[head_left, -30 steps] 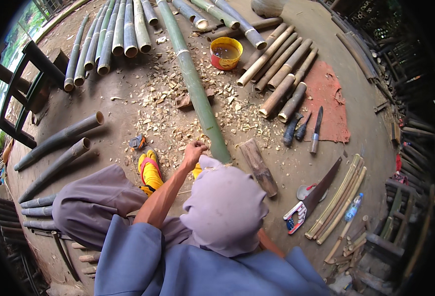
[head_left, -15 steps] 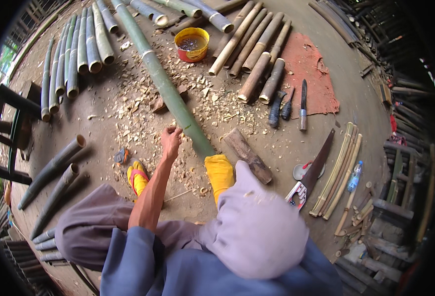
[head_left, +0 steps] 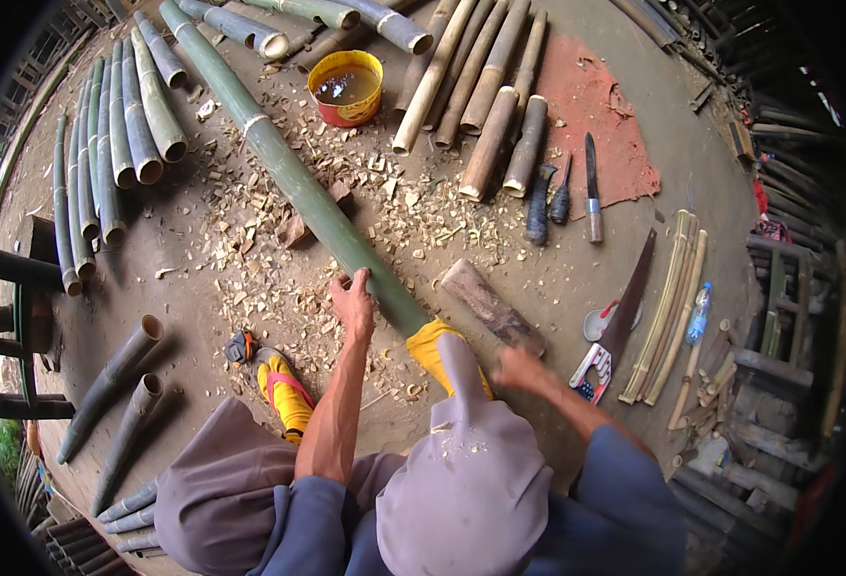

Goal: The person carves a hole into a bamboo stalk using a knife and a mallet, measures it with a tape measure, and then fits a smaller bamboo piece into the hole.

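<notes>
A long green bamboo pole [head_left: 322, 202] slants across the ground toward me, its near end against my foot in a yellow sock [head_left: 437, 350]. My left hand [head_left: 354, 305] is at the pole's left side, fingertips at its surface, with the fingers partly curled but apart. I see nothing held in it. My right hand [head_left: 519, 370] is low beside the yellow-socked foot, close to a thick wooden block [head_left: 490, 305]. Motion smears its fingers, so its grip cannot be made out. My other foot [head_left: 284, 389] wears a yellow sock and a sandal with a pink strap.
Wood chips [head_left: 250, 221] litter the ground. A yellow-and-red tub [head_left: 346, 91] holds murky liquid. To the right lie a knife [head_left: 592, 187], a handsaw [head_left: 625, 307] and split bamboo strips [head_left: 668, 307]. Cut bamboo tubes [head_left: 145, 115] lie left; a tape measure [head_left: 241, 348] sits by my foot.
My right arm has come into view, reaching beside my foot. My left hand has moved right and slightly down to the pole, its fingers loosening. The camera view has shifted.
</notes>
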Motion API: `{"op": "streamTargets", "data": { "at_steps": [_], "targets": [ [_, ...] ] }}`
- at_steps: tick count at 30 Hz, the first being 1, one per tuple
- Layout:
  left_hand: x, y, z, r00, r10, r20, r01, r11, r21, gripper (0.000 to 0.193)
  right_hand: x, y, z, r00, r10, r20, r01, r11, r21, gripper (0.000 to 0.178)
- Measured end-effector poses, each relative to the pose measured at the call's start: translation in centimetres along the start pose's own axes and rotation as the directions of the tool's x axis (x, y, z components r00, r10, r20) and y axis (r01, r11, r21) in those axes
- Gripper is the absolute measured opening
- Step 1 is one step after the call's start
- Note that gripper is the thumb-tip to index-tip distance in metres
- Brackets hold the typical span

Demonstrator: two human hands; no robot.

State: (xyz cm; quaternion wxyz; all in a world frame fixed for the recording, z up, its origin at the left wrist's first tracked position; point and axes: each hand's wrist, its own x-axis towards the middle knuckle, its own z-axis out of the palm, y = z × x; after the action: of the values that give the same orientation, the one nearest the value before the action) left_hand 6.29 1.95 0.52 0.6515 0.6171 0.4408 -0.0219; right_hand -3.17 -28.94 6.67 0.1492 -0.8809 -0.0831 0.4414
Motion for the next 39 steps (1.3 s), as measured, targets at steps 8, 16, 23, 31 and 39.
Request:
{"op": "streamTargets", "data": {
  "at_steps": [8, 16, 23, 31, 39],
  "targets": [
    [-1.1, -2.8, 2.9, 0.946, 0.29, -0.143, -0.276, 0.955, 0.107, 0.045, 15.4, -4.5, -17.5, 0.801, -0.124, -0.585, 0.238, 0.964, 0.121, 0.033],
    [-2.3, -0.9, 2.3, 0.95, 0.278, -0.138, -0.265, 0.958, 0.108, 0.045, 28.5, -7.7, -23.6, 0.673, -0.036, -0.739, 0.084, 0.996, 0.028, 0.052],
    [-2.0, -0.7, 1.5, 0.993, 0.111, -0.05, -0.113, 0.993, -0.027, 0.045, 31.1, -7.6, -24.4, 0.609, 0.18, -0.772, 0.101, 0.948, 0.301, 0.049],
    [-2.5, 1.2, 0.6, 1.0, -0.019, -0.022, 0.018, 1.0, -0.013, 0.045, 27.2, -7.8, -28.6, 0.943, 0.034, -0.332, 0.327, -0.286, 0.9, 0.028],
    [-2.4, 0.9, 0.6, 0.996, -0.073, 0.045, 0.081, 0.975, -0.208, 0.049, 30.5, -5.7, -29.1, 0.765, 0.427, -0.483, 0.342, 0.366, 0.866, 0.061]
  ]
}}
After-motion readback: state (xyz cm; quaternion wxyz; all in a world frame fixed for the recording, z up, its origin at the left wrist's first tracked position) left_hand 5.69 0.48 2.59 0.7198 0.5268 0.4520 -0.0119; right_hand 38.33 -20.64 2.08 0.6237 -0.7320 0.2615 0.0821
